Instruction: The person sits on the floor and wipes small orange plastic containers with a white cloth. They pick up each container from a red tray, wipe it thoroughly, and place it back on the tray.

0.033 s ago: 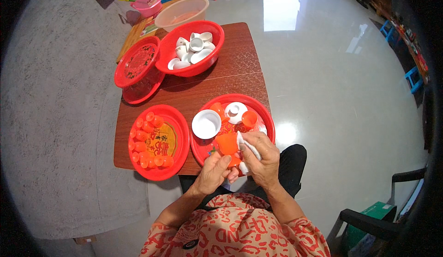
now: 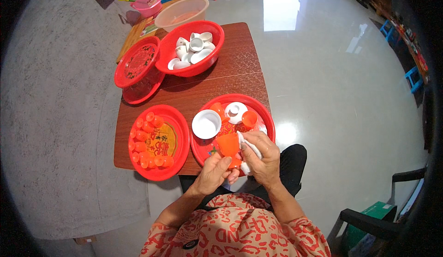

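Gripping orange cup [image 2: 228,144] above right red tray [image 2: 272,135]: left hand [image 2: 212,173] fingers clamped on its lower part, right hand [image 2: 265,161] fingers clamped on white cloth [image 2: 254,150] against its side. Left red tray [image 2: 185,135] holds small cups [image 2: 141,135]. Brown wood-grain worktop [image 2: 237,82] under both. Farther: red basin [image 2: 217,38] with white cups [image 2: 196,44], pale basin [image 2: 196,8], pink basket [image 2: 148,7]. Shiny pale floor [image 2: 332,86] at right, bright reflection at far end.

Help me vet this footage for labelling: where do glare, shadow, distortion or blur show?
Head view: glare whitens patches of the pale floor; head view: a dark shadow falls on the table below the red basin of white cups; head view: table edges bow, picture corners go black; head view: left hand, right hand and held orange cup show no strong blur.
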Motion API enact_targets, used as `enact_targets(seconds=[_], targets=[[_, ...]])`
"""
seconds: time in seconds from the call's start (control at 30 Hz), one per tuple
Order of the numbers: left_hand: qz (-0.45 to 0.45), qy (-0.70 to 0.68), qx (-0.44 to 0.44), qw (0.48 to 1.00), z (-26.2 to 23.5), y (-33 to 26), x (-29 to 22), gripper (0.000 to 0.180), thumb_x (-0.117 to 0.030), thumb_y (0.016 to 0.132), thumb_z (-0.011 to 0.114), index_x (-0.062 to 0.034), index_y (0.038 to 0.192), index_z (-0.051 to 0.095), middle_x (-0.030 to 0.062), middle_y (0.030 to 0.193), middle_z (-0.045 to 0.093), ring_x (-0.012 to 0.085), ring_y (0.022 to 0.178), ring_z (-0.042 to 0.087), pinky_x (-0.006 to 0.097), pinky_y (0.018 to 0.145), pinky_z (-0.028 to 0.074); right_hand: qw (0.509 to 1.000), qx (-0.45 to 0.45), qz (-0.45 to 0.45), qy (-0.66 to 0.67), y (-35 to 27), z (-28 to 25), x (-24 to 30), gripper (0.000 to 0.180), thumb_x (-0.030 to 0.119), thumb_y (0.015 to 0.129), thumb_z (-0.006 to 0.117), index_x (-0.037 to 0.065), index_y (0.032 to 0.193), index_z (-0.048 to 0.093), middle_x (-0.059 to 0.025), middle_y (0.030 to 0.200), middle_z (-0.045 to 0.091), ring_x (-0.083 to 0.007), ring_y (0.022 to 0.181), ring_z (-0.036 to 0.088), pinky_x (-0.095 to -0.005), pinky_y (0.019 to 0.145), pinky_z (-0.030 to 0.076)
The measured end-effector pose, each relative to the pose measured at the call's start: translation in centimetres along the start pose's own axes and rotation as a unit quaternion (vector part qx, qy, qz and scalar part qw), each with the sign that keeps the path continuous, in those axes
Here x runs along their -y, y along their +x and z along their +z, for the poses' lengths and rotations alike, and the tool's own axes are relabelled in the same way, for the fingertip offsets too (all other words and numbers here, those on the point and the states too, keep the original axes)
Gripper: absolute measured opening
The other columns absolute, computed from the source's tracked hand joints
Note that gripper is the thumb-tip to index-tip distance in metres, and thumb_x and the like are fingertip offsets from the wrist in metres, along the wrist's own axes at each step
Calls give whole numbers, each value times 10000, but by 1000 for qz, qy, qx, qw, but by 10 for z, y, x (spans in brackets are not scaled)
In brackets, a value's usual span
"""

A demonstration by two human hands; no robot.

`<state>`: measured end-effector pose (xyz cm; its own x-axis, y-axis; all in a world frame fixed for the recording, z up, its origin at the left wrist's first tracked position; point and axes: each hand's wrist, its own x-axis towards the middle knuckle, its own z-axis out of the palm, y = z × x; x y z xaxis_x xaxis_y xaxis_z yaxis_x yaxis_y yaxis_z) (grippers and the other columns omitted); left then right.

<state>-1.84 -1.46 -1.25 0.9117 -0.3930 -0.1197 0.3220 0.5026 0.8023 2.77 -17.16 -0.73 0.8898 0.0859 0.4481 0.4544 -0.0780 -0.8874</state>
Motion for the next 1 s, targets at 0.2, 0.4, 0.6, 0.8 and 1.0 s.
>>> enact_targets(seconds=[0.2, 0.4, 0.6, 0.8, 1.0], targets=[[-47, -41, 1, 998, -8, 4, -5, 303, -234, 948, 496, -10, 1148, 455, 81, 875, 522, 153, 671, 509, 299, 577, 424, 995, 69, 43, 58, 4, -8, -4, 234, -1, 810, 623, -27, 1042, 640, -149, 944, 639, -243, 852, 636, -325, 744, 492], [-25, -45, -84, 995, -7, 8, -3, 285, -108, 922, 476, -20, 1193, 462, 72, 996, 563, 146, 819, 569, 288, 649, 475, 984, 14, -129, -122, -2, 2, 1, 324, 13, 733, 696, 17, 1052, 645, -122, 940, 613, -259, 780, 598, -349, 688, 476], [24, -10, -101, 995, -7, 5, -1, 294, -23, 893, 506, -37, 1186, 493, 41, 1026, 577, 118, 851, 576, 256, 696, 490, 967, 47, -203, -143, -2, 0, 8, 334, 49, 714, 730, 33, 1038, 649, -98, 926, 599, -246, 743, 572, -343, 646, 463], [-7, 140, -106, 984, -3, 5, -3, 281, -2, 886, 531, -32, 1162, 484, 32, 953, 567, 82, 734, 553, 214, 613, 469, 996, 57, -67, -33, 10, -4, -2, 251, 22, 756, 681, 10, 1005, 651, -121, 922, 616, -274, 828, 614, -351, 728, 483], [36, 6, -78, 996, -10, 8, -1, 294, -22, 904, 579, -32, 1185, 494, 40, 984, 581, 89, 736, 558, 217, 607, 479, 989, 62, -122, -49, -3, -5, -5, 280, 19, 717, 717, 47, 991, 667, -116, 942, 621, -256, 837, 612, -345, 710, 469]])
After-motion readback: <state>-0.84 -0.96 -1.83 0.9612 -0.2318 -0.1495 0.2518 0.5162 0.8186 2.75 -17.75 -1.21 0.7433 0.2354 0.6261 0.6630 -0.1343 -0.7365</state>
